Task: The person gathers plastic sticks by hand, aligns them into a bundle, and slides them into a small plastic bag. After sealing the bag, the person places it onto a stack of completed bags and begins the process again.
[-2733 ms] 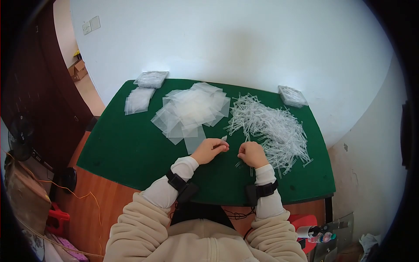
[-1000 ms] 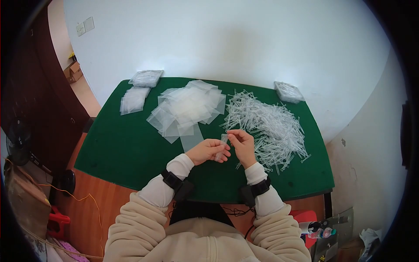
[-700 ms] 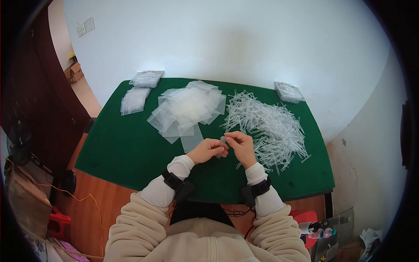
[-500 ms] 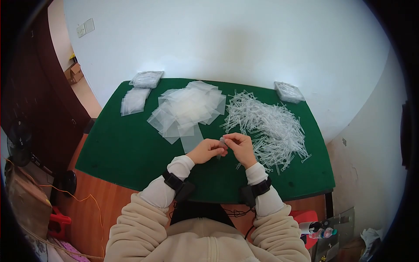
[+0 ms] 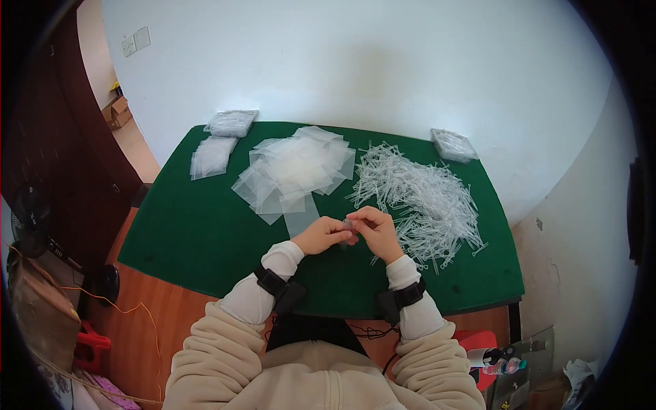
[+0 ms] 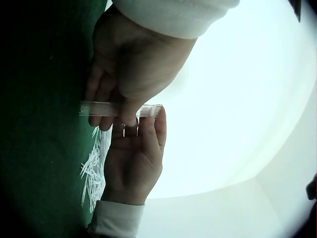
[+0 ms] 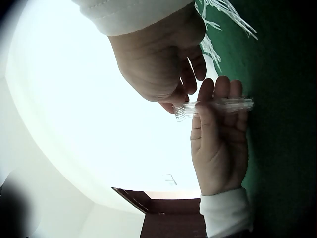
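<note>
The left hand (image 5: pixel 324 236) grips a small bundle of thin clear plastic sticks (image 7: pixel 235 104), its thumb pressed across them in the right wrist view. At the bundle's upper end, the fingertips of the right hand (image 5: pixel 380 234) touch the looped tips; in the left wrist view the right hand (image 6: pixel 132 163) lies beside the bundle (image 6: pixel 96 108) with fingers bent at its end. Both hands are over the green table (image 5: pixel 191 239), between a heap of loose clear sticks (image 5: pixel 437 212) and its near edge. A heap of clear flat bags (image 5: pixel 294 167) lies beyond the left hand.
At the back left are a stack of filled bags (image 5: pixel 231 124) and some flat bags (image 5: pixel 213 157). Another filled pack (image 5: pixel 454 145) lies at the back right. A white wall (image 5: pixel 342 61) stands behind the table. A red stool (image 5: pixel 478 338) with bottles is at the lower right.
Since the earliest frame, the right hand has moved from low beside the loose sticks up to the bundle's end. Over the last second, the bundle has become more covered by the fingers.
</note>
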`<state>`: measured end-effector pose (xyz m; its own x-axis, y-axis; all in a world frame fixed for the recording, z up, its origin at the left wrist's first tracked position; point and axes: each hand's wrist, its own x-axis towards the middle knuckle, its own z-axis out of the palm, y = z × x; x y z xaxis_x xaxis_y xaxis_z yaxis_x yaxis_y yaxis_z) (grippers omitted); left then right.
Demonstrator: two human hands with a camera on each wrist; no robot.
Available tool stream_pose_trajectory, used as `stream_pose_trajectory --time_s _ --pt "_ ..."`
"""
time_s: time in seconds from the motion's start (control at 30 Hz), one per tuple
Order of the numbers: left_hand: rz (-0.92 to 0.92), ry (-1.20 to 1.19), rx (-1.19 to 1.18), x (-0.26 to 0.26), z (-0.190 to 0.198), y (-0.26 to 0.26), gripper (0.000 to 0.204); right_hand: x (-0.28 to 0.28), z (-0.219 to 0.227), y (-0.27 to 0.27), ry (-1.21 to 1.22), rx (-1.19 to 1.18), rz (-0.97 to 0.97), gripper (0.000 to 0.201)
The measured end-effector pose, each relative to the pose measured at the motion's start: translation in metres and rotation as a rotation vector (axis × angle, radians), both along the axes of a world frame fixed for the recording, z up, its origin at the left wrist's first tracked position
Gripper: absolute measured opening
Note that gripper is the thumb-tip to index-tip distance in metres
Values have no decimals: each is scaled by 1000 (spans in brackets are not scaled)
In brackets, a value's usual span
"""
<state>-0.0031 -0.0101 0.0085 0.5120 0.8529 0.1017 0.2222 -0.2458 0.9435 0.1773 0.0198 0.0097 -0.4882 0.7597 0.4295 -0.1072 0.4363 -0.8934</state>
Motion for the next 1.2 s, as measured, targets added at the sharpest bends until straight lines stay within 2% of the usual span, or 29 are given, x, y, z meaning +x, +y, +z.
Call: stream_pose_trajectory --time_s 0.07,0.17,0.3,0.37,0.53,0.63,0.83,1.03,1.2 --pt "-1 -36 9 1 -3 0 20 0 1 -1 2 10 0 15" --pt "2 -72 3 3 -7 1 20 -4 2 -6 104 -208 -33 20" --pt "11 -72 -7 4 -4 -1 19 -2 -2 -4 12 -218 3 26" --pt "11 4 19 3 -1 -2 18 -2 -1 -5 12 -221 -14 26" --pt "-16 -3 42 2 -6 1 19 -4 5 -8 48 -255 -73 25" --pt "-23 -139 -59 3 -4 0 21 -4 3 -6 93 -259 -107 24" --pt "-47 -232 -178 3 -1 -1 23 -3 1 -2 147 -243 -188 24" --pt "-38 -415 -331 5 -7 0 24 -3 0 -1 182 -243 -186 24" --pt "-31 -435 -355 5 -6 0 25 -4 1 -2 209 -259 -167 26"
